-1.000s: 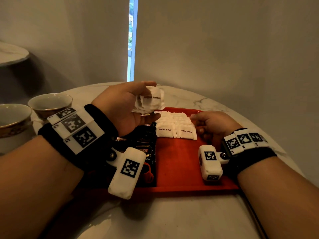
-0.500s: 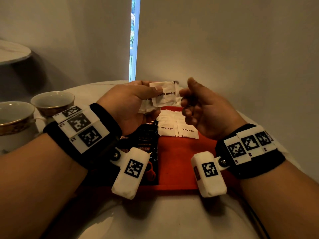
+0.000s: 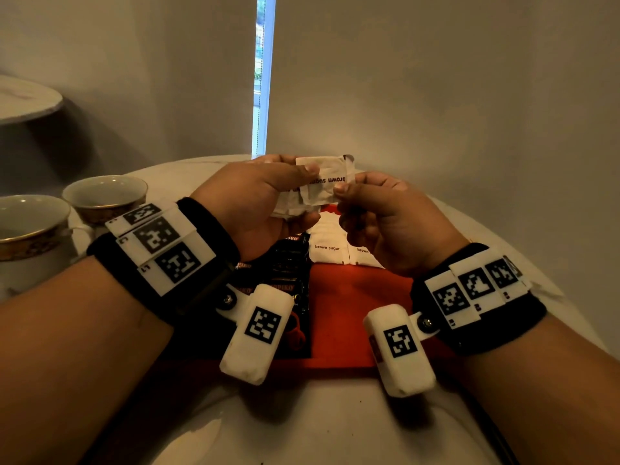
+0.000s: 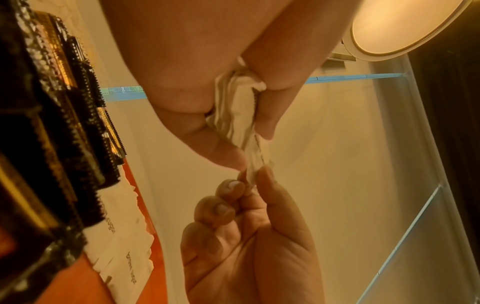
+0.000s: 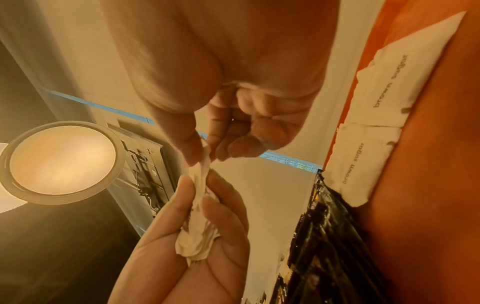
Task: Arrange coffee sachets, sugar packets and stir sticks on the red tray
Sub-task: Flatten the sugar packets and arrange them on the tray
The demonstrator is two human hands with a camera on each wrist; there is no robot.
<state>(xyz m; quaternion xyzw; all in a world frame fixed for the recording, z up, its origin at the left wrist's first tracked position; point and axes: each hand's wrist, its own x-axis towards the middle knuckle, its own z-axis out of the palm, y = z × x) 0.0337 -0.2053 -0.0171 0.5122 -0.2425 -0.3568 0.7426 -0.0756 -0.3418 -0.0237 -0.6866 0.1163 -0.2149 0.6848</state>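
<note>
Sugar packets point(image 3: 295, 199) sit bunched in our left hand point(image 3: 248, 203), while our right hand point(image 3: 385, 223) pinches the top 1 point(image 3: 327, 182), its long axis spanning both hands above the red tray point(image 3: 349, 297).

The left hand point(image 3: 255, 203) hides most of its sugar packets point(image 3: 292, 204); their count is unclear.
</note>
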